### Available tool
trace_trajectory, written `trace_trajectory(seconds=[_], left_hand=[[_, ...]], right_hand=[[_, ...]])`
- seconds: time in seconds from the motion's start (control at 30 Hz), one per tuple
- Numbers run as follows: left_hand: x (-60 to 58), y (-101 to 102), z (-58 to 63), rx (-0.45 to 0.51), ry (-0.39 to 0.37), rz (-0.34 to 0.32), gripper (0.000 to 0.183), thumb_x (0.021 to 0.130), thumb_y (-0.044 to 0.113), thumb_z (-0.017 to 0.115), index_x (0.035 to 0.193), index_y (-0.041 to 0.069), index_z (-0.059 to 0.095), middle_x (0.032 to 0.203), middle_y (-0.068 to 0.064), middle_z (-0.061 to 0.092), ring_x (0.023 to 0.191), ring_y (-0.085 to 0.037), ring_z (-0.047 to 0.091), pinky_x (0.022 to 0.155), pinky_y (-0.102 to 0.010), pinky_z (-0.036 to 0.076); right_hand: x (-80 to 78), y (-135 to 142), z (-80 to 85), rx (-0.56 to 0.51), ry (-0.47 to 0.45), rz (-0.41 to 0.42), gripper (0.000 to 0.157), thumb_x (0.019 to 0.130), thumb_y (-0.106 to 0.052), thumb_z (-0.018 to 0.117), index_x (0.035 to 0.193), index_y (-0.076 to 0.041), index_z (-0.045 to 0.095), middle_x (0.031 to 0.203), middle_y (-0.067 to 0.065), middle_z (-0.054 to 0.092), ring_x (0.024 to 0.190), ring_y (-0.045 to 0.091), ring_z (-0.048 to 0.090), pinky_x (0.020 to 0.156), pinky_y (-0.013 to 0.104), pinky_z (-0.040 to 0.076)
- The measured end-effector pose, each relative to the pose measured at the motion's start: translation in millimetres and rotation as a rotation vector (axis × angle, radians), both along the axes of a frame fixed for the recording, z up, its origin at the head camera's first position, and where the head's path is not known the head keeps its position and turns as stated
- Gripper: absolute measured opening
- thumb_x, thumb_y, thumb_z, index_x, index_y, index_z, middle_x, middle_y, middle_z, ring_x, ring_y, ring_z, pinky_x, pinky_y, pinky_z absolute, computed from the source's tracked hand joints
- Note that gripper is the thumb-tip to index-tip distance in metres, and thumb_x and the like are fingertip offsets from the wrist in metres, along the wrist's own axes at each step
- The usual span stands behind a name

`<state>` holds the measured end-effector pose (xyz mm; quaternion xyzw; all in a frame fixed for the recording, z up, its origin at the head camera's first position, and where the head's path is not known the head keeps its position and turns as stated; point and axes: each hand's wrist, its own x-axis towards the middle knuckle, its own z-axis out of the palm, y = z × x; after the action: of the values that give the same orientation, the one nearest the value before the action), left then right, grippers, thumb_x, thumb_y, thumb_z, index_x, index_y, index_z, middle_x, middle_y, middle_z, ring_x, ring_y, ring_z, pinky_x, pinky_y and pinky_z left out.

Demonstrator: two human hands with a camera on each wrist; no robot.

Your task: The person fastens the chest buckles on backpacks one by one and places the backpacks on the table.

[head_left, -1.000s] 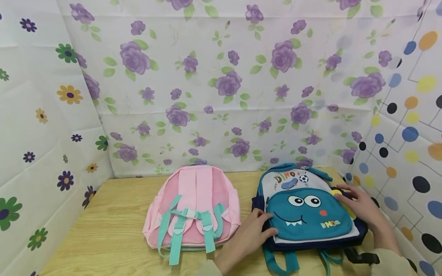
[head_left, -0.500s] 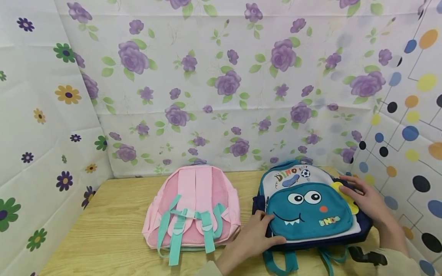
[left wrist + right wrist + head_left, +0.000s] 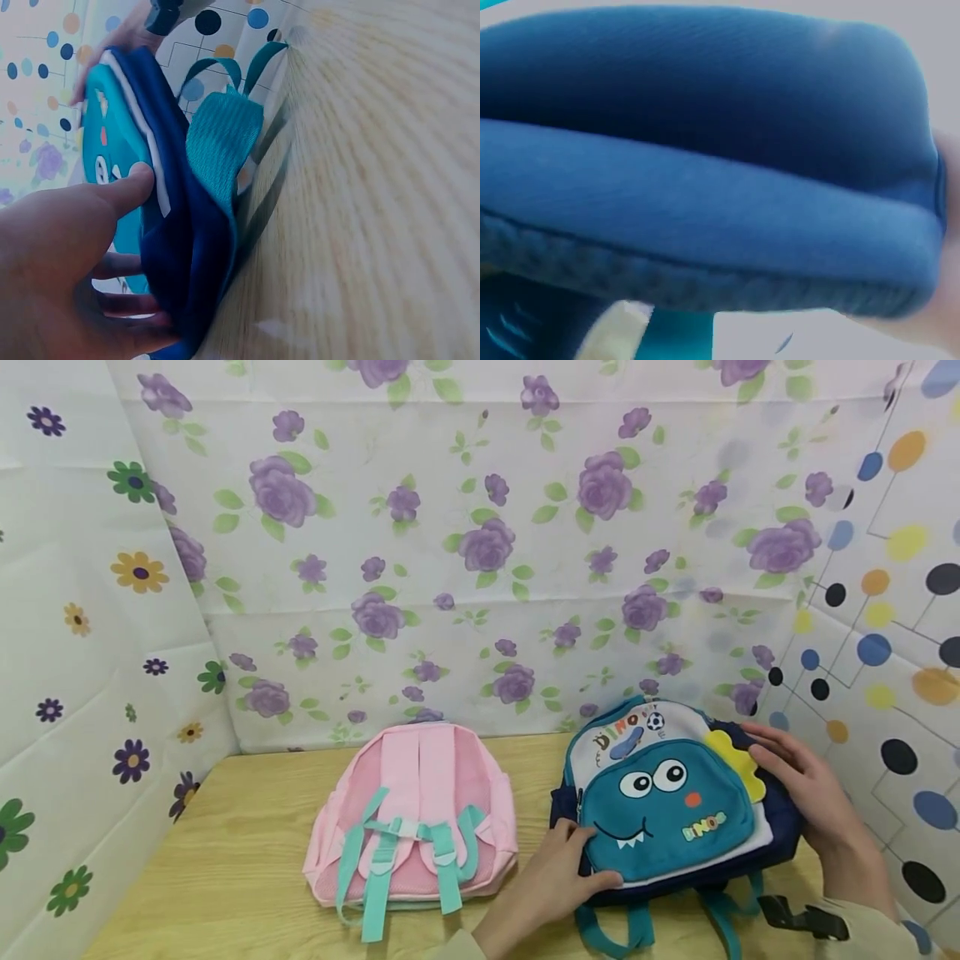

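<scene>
A teal, white and navy backpack (image 3: 667, 818) with a dinosaur face lies front up on the table, its right side raised and turned a little. My left hand (image 3: 553, 864) grips its lower left side, thumb on the front and fingers around the navy side (image 3: 180, 240), as the left wrist view shows. On the opposite side, my right hand (image 3: 806, 789) holds the navy edge beside the yellow scalloped trim (image 3: 738, 766). The right wrist view is mostly filled by the navy side panel (image 3: 705, 180); the fingers there are largely hidden.
A pink backpack (image 3: 408, 768) with mint straps lies left of my left hand, straps up. Teal straps (image 3: 615, 931) trail from under the dinosaur backpack toward the near edge of the wooden table (image 3: 217, 860). Patterned sheets (image 3: 450, 635) stand at the back and both sides.
The dinosaur backpack's right side has risen and the bag has turned slightly counterclockwise. My right hand has slid outward from the yellow trim to the navy side. My left hand stays at the lower left.
</scene>
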<state>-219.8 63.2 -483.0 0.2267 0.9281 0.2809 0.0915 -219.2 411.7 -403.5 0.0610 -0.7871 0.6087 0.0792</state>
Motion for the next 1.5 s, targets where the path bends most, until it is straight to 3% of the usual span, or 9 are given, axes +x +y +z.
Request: trace_trajectory(seconds=[0.1, 0.2, 0.4, 0.67, 1.0, 1.23, 1.5], left_hand=[[-2.4, 2, -1.4, 0.006, 0.003, -0.015, 0.080, 0.080, 0.079, 0.056, 0.142, 0.029, 0.051, 0.128, 0.002, 0.050, 0.109, -0.010, 0.052, 0.096, -0.033, 0.052], [-4.3, 4, -2.2, 0.012, 0.009, -0.030, 0.079, 0.081, 0.078, 0.057, 0.142, 0.028, 0.051, 0.126, 0.002, 0.051, 0.107, -0.009, 0.053, 0.096, -0.032, 0.051], [-6.5, 10, -4.9, 0.049, 0.003, -0.050, 0.078, 0.083, 0.076, 0.056, 0.143, 0.028, 0.050, 0.128, 0.002, 0.051, 0.110, -0.010, 0.054, 0.098, -0.031, 0.051], [-9.0, 23, -9.3, 0.128, -0.029, -0.060, 0.073, 0.086, 0.072, 0.057, 0.143, 0.026, 0.050, 0.128, 0.001, 0.052, 0.110, -0.010, 0.056, 0.098, -0.032, 0.051], [-16.3, 40, -13.1, 0.164, -0.043, -0.115, 0.071, 0.089, 0.070, 0.055, 0.145, 0.027, 0.048, 0.132, 0.001, 0.051, 0.114, -0.009, 0.055, 0.098, -0.031, 0.050], [-20.1, 52, -15.5, 0.210, -0.052, -0.166, 0.069, 0.091, 0.066, 0.057, 0.146, 0.027, 0.046, 0.135, 0.001, 0.050, 0.118, -0.008, 0.053, 0.099, -0.029, 0.048], [-26.5, 64, -19.3, 0.264, -0.095, -0.174, 0.067, 0.091, 0.063, 0.060, 0.147, 0.028, 0.045, 0.138, 0.005, 0.047, 0.122, -0.006, 0.050, 0.102, -0.028, 0.046]], right_hand=[[1.9, -4, 2.7, -0.169, 0.060, 0.052, 0.044, 0.107, -0.018, 0.044, 0.150, -0.012, 0.041, 0.126, -0.016, 0.060, 0.103, -0.002, 0.064, 0.080, 0.017, 0.055], [4.0, -8, 6.4, -0.256, 0.121, 0.092, 0.042, 0.108, -0.014, 0.039, 0.149, -0.007, 0.042, 0.129, -0.009, 0.058, 0.104, 0.002, 0.065, 0.081, 0.019, 0.056], [8.3, -18, 16.1, -0.309, 0.201, 0.148, 0.041, 0.108, -0.010, 0.033, 0.147, -0.001, 0.042, 0.134, -0.001, 0.053, 0.107, 0.006, 0.065, 0.084, 0.020, 0.056], [12.5, -32, 24.9, -0.401, 0.331, 0.314, 0.042, 0.107, -0.002, 0.025, 0.148, 0.005, 0.038, 0.137, 0.004, 0.056, 0.107, 0.013, 0.067, 0.079, 0.025, 0.058], [11.6, -53, 29.6, -0.340, 0.387, 0.230, 0.042, 0.105, 0.001, 0.034, 0.146, -0.002, 0.044, 0.133, 0.002, 0.057, 0.104, 0.011, 0.063, 0.081, 0.022, 0.057], [8.9, -67, 29.4, -0.395, 0.469, 0.261, 0.040, 0.103, 0.004, 0.036, 0.142, 0.007, 0.043, 0.129, 0.007, 0.059, 0.102, 0.014, 0.063, 0.080, 0.022, 0.057], [9.5, -77, 32.4, -0.334, 0.469, 0.168, 0.041, 0.102, 0.005, 0.040, 0.142, 0.008, 0.043, 0.132, 0.004, 0.058, 0.105, 0.012, 0.059, 0.086, 0.019, 0.054]])
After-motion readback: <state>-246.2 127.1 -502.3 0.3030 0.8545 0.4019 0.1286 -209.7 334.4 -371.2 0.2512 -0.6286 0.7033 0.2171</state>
